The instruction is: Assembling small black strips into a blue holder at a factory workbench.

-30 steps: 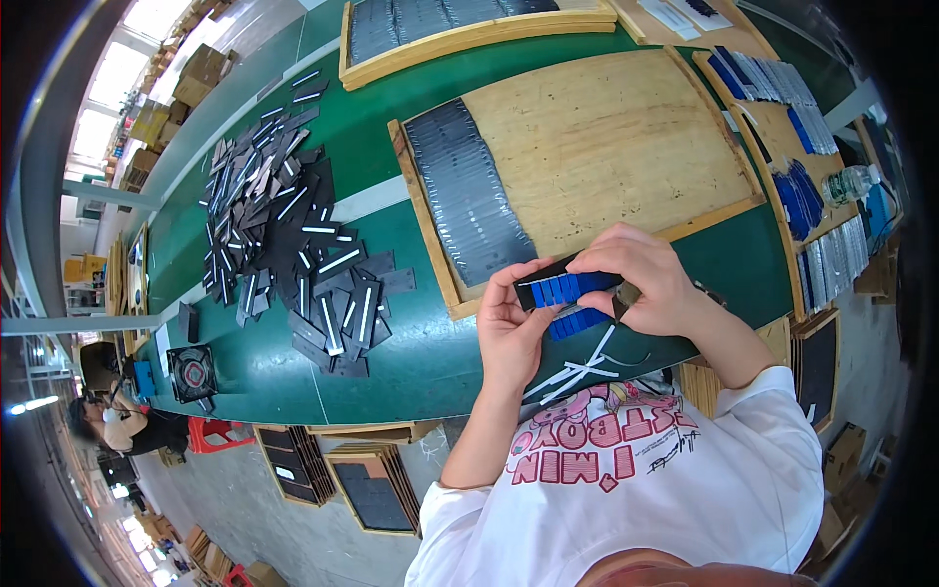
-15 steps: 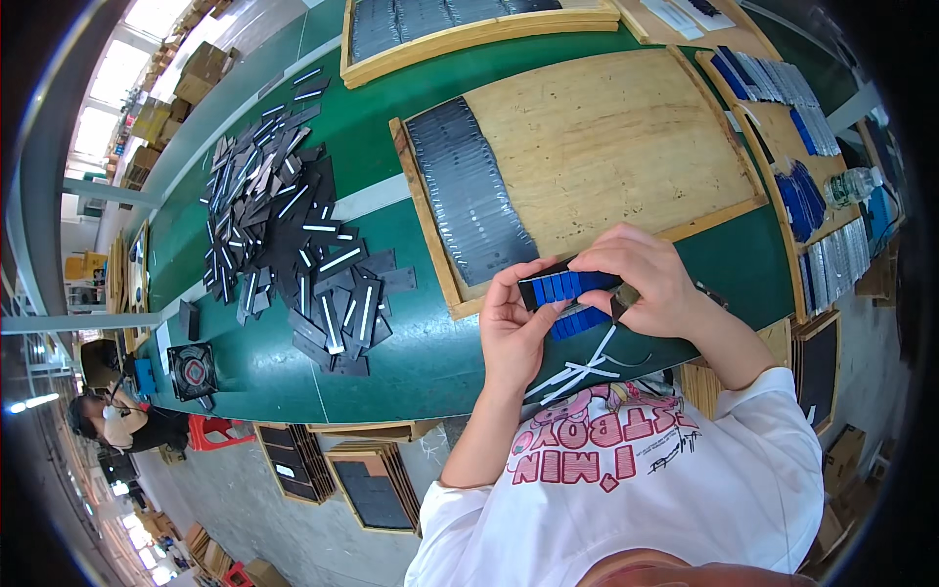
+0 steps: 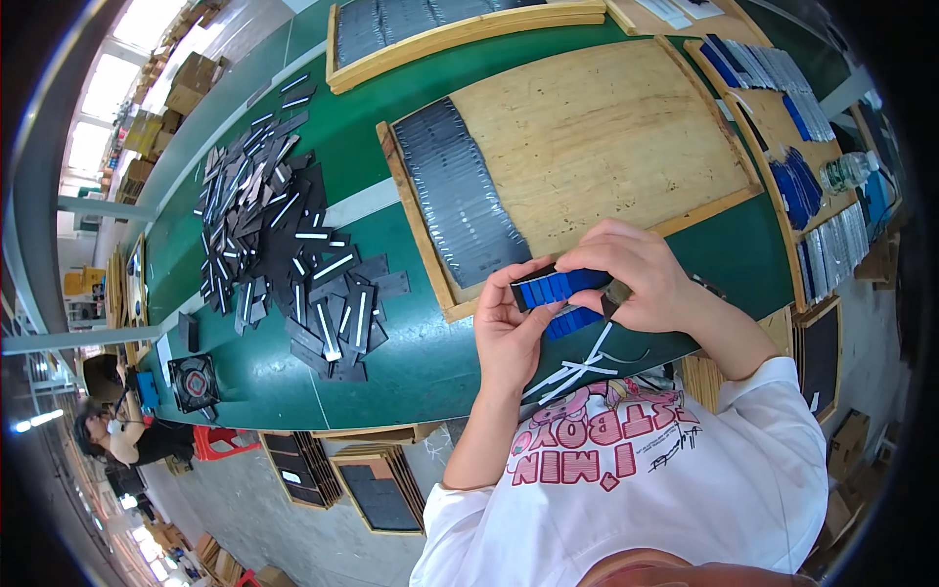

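Both hands meet at a small blue and black ribbed piece [image 3: 553,289] above the near edge of the green table. My left hand [image 3: 509,333] is closed round its left end, thumb in front and fingers behind. My right hand [image 3: 636,279] pinches its right end, with the thumb along the front. A dark strip end shows beneath the right fingers; its kind is unclear. More blue ribbed pieces [image 3: 574,322] lie just below the hands. Beside them, nearer my shirt, are loose white strips [image 3: 577,370].
A wooden tray [image 3: 606,127] stands beyond my hands, its left part covered by a row of black pieces [image 3: 458,186]. Left of it spreads a heap of black flat pieces with white strips [image 3: 259,210]. A small fan [image 3: 194,380], a water bottle [image 3: 849,172] and a seated person [image 3: 117,430] are farther out.
The view has shifted slightly, so the trays appear a little farther left. Both hands keep their hold on the blue and black piece, with little change in the fingers.
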The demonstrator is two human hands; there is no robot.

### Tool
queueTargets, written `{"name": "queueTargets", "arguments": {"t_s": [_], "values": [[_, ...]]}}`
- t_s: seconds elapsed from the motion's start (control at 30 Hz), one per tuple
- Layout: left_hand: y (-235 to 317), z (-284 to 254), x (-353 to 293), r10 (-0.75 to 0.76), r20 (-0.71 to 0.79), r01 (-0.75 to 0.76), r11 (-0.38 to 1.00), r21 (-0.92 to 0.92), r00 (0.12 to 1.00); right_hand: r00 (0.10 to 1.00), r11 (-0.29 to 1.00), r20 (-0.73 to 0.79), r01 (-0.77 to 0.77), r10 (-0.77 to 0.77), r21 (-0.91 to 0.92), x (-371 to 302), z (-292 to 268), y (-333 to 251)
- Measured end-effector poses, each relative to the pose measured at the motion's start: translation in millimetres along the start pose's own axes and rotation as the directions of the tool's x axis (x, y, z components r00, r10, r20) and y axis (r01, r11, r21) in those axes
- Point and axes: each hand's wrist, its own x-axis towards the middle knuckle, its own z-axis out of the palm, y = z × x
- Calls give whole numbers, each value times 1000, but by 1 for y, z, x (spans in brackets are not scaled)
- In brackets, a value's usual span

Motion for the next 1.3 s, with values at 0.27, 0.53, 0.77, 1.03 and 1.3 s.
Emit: {"name": "queueTargets", "arguments": {"t_s": [0.27,0.53,0.77,1.03,1.3], "values": [[4,-2,-2,-101,-23,98,989,-114,995,1000,990,-7,-28,29,140,1,6,8],[4,2,-2,-95,-52,87,987,-139,994,1000,980,-14,-24,28,199,2,7,8],[2,-4,-2,-93,2,93,987,-134,996,999,979,-31,-15,22,206,2,9,9],[2,0,-1,-82,-48,76,990,-115,995,999,980,-38,-14,22,198,2,10,11],[4,1,-1,-93,-31,87,985,-150,995,999,987,-33,4,2,162,-1,10,14]]}}
